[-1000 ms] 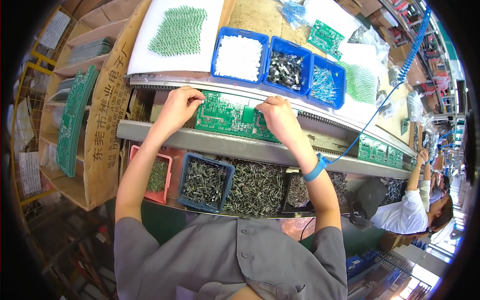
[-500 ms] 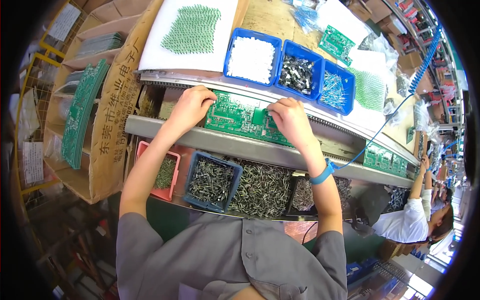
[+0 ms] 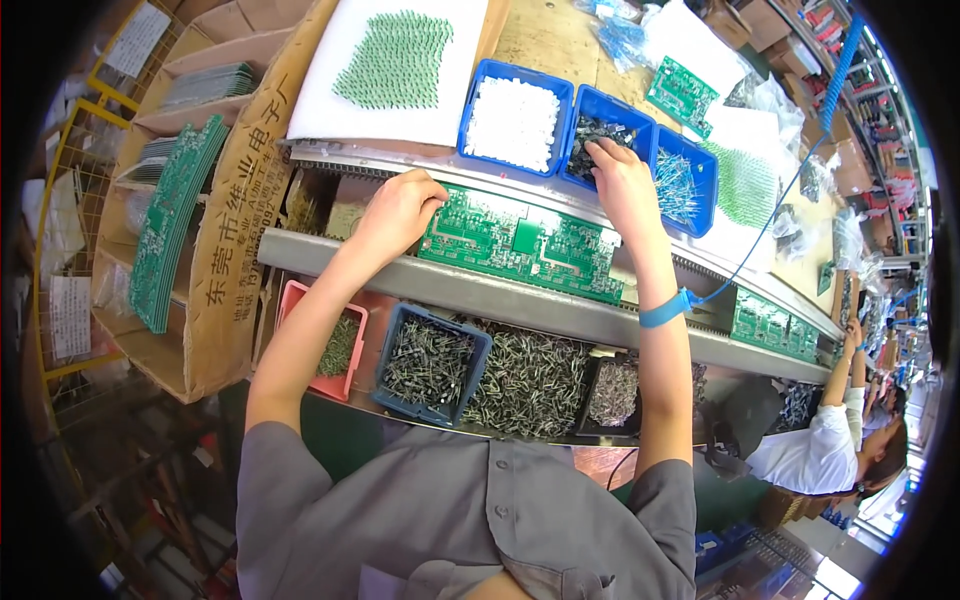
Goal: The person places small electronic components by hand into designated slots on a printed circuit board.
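A green circuit board (image 3: 525, 237) lies lengthwise in the metal rail track in front of me, with a plain green square block near its middle. My left hand (image 3: 402, 212) is at the board's left end, thumb and fingertips pinched together by its upper corner; whatever they grip is too small to see. My right hand (image 3: 626, 183) reaches over the board into the middle blue bin (image 3: 642, 122). Its bent fingers are closed among small black components (image 3: 598, 130), and their tips are partly hidden. A blue wrist strap (image 3: 665, 308) with a coiled cord is on my right arm.
Beside that bin stand blue bins of white parts (image 3: 512, 122) and blue-leaded parts (image 3: 676, 188). Nearer me are a pink tray (image 3: 352, 378), a dark blue bin (image 3: 380, 390) and loose metal-leaded parts (image 3: 530, 380). A carton (image 3: 235, 270) holds boards at left. A co-worker (image 3: 815, 450) sits at right.
My right hand has left the board's right part and moved up and right into the bin of black components. My left hand stays at the board's left end.
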The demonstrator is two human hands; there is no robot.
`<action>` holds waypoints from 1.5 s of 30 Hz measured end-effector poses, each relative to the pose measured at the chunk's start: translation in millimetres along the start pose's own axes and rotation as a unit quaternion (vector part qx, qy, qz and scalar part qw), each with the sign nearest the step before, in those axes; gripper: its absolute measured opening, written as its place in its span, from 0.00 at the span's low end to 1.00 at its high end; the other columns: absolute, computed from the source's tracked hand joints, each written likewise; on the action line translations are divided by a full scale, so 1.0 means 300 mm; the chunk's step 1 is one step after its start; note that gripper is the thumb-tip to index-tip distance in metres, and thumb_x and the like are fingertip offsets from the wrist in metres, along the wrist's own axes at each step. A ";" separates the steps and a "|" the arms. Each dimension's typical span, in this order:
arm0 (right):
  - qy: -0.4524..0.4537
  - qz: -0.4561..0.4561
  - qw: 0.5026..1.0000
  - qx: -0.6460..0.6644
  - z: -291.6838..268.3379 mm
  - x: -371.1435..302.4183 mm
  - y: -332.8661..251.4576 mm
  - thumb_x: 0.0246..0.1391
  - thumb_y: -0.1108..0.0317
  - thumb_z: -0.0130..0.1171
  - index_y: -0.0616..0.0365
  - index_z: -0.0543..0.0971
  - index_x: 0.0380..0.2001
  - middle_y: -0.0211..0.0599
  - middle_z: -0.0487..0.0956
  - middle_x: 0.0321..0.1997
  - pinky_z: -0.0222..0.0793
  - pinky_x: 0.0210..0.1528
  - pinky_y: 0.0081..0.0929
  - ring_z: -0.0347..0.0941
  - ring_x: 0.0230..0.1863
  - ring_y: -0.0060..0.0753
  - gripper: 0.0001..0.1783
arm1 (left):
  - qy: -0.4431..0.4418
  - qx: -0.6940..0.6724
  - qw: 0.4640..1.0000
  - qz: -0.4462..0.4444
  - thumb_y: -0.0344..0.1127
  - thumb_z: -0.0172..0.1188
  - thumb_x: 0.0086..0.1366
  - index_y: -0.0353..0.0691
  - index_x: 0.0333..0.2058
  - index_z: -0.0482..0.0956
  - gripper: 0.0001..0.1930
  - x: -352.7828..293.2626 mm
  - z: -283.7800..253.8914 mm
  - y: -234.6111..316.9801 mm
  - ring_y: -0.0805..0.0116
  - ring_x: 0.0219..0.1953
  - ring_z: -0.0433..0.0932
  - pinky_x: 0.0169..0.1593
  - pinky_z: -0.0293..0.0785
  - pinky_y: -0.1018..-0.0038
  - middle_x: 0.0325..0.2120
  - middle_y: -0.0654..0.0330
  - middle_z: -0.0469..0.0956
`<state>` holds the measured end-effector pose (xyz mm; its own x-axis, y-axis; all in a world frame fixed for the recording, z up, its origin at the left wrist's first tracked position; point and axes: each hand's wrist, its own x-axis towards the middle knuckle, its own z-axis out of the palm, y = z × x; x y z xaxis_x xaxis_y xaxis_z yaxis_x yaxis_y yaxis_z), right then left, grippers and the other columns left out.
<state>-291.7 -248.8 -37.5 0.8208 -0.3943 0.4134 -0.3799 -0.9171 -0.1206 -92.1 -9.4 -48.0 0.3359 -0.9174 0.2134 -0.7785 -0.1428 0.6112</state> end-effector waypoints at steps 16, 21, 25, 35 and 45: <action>0.047 0.012 0.998 0.027 0.007 0.005 0.014 0.45 0.73 0.59 0.52 0.81 0.28 0.32 0.77 0.25 0.63 0.38 0.35 0.75 0.34 0.38 0.05 | 0.012 -0.029 0.999 -0.007 0.24 0.59 0.56 0.32 0.33 0.81 0.06 -0.021 0.004 -0.001 0.53 0.34 0.78 0.38 0.75 0.66 0.31 0.52 0.78; 0.061 0.017 0.998 -0.010 0.002 0.003 0.018 0.45 0.72 0.60 0.51 0.81 0.27 0.29 0.78 0.25 0.61 0.38 0.34 0.73 0.34 0.36 0.04 | -0.015 -0.001 1.000 0.005 0.25 0.59 0.55 0.32 0.32 0.81 0.06 0.008 -0.012 0.001 0.53 0.34 0.79 0.38 0.74 0.66 0.30 0.51 0.78; 0.040 0.043 0.998 -0.017 -0.021 0.008 0.007 0.47 0.72 0.60 0.51 0.81 0.29 0.29 0.80 0.28 0.61 0.40 0.34 0.73 0.35 0.35 0.04 | -0.025 -0.003 1.000 0.002 0.25 0.59 0.55 0.32 0.31 0.81 0.06 0.023 -0.016 -0.005 0.53 0.33 0.79 0.38 0.74 0.66 0.30 0.51 0.78; 0.069 0.063 0.994 0.056 -0.009 0.014 0.032 0.47 0.73 0.58 0.52 0.80 0.27 0.30 0.79 0.27 0.61 0.39 0.37 0.72 0.34 0.37 0.04 | -0.036 -0.035 0.999 -0.019 0.25 0.58 0.55 0.32 0.32 0.81 0.06 0.023 -0.023 -0.002 0.55 0.32 0.79 0.37 0.74 0.67 0.29 0.51 0.78; 0.096 0.094 0.983 0.129 -0.029 0.015 0.032 0.47 0.75 0.59 0.55 0.81 0.30 0.36 0.80 0.28 0.66 0.37 0.34 0.74 0.31 0.39 0.05 | -0.012 -0.004 1.000 0.005 0.24 0.60 0.54 0.31 0.31 0.81 0.05 -0.002 0.000 -0.001 0.55 0.32 0.79 0.36 0.75 0.68 0.29 0.51 0.78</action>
<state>-295.5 -258.9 -29.0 0.6415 -0.5633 0.5208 -0.3769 -0.8227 -0.4255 -92.1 -8.7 -48.3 0.3155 -0.9275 0.2005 -0.7773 -0.1314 0.6153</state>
